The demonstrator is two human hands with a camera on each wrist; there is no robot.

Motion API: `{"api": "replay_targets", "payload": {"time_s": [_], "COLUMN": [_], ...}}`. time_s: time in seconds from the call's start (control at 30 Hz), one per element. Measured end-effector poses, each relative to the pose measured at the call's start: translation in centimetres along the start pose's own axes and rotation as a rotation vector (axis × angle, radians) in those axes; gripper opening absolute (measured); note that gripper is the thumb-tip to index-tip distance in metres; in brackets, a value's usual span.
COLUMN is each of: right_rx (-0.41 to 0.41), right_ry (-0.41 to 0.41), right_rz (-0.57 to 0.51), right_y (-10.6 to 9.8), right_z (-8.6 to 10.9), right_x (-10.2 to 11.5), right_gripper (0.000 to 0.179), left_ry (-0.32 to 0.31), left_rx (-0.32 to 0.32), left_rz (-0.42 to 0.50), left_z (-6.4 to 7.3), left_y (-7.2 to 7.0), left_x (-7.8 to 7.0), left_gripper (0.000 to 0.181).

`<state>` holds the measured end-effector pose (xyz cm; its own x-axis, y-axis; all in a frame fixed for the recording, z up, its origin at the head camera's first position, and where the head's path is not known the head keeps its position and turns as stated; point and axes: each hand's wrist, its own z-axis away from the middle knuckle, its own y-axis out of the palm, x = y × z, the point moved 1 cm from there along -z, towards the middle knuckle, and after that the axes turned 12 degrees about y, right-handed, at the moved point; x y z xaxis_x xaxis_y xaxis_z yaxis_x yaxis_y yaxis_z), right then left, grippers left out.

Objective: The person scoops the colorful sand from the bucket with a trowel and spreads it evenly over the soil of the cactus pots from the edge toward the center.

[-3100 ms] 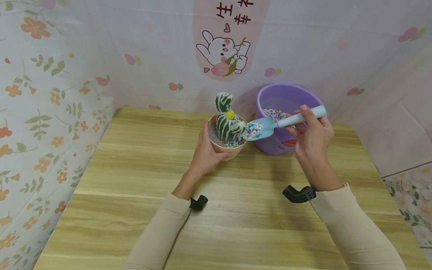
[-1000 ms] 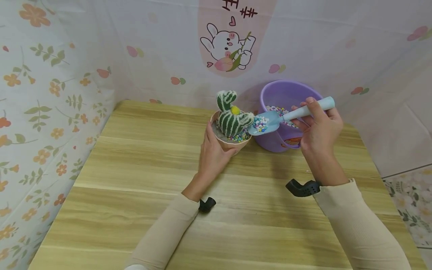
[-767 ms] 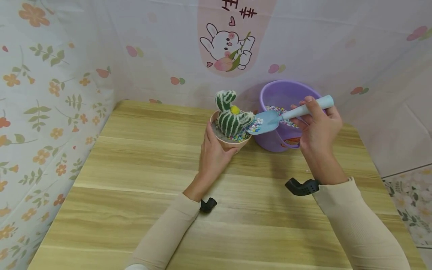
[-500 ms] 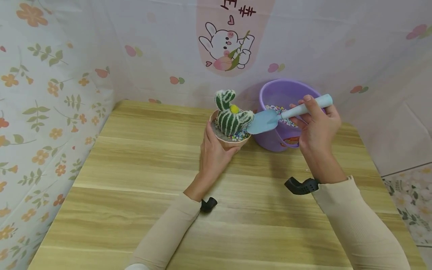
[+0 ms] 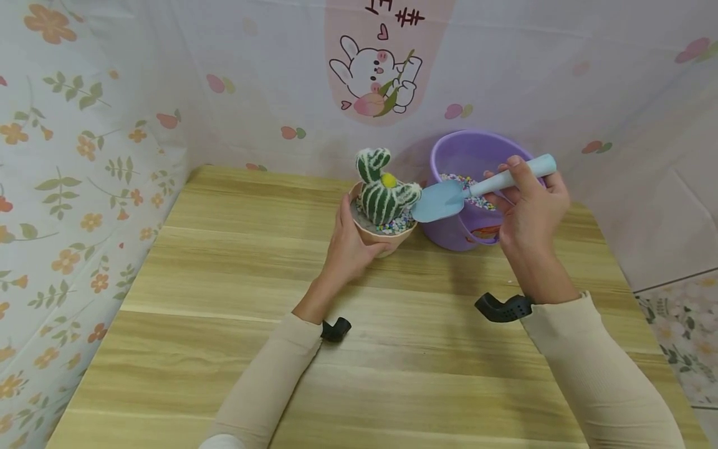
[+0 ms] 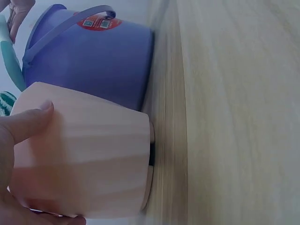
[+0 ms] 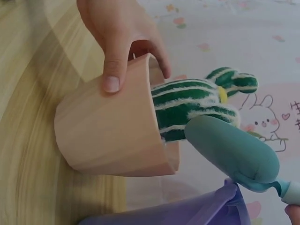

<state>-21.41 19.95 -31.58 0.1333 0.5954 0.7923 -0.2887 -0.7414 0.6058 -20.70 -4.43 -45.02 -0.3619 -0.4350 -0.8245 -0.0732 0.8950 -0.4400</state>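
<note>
My left hand [image 5: 349,249] grips a peach flower pot [image 6: 89,150] by its near left side, thumb on the outer wall. In the pot stands a green knitted cactus [image 5: 380,202] with white stripes and a yellow pompom [image 5: 389,180]. Colourful pebbles [image 5: 395,224] lie around its right and front side, over a grey surface. My right hand [image 5: 530,209] holds a light blue hand trowel [image 5: 440,201] by the handle. The trowel's blade is bare and tilts down to the pot's right rim, overlapping the cactus's side arm in the right wrist view.
Right behind the trowel stands a purple bucket [image 5: 449,234] with more colourful pebbles [image 5: 457,180] inside and a handle hanging at its front. A floral cloth [image 5: 247,93] hangs along the wooden table's [image 5: 224,280] back and left. One tiny pale pebble [image 5: 510,281] lies near my right wrist.
The trowel's pebbles have slid off its blade into the pot, where the heap beside the cactus has grown paler and larger. The trowel tipped toward the pot, and my left wrist shifted slightly left.
</note>
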Motion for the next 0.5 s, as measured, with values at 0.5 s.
{"api": "replay_targets", "payload": {"time_s": [0.5], "right_rx": [-0.081], "right_ry": [0.036], "right_rz": [-0.126], "right_y": [-0.7], "right_z": [-3.0], "right_x": [3.6], "right_gripper": [0.025], "left_ry": [0.045], "left_rx": [-0.089], "left_rz": [-0.074], "left_z": [0.6], "left_y": [0.6], "left_x": [-0.6], "left_gripper": [0.125]}}
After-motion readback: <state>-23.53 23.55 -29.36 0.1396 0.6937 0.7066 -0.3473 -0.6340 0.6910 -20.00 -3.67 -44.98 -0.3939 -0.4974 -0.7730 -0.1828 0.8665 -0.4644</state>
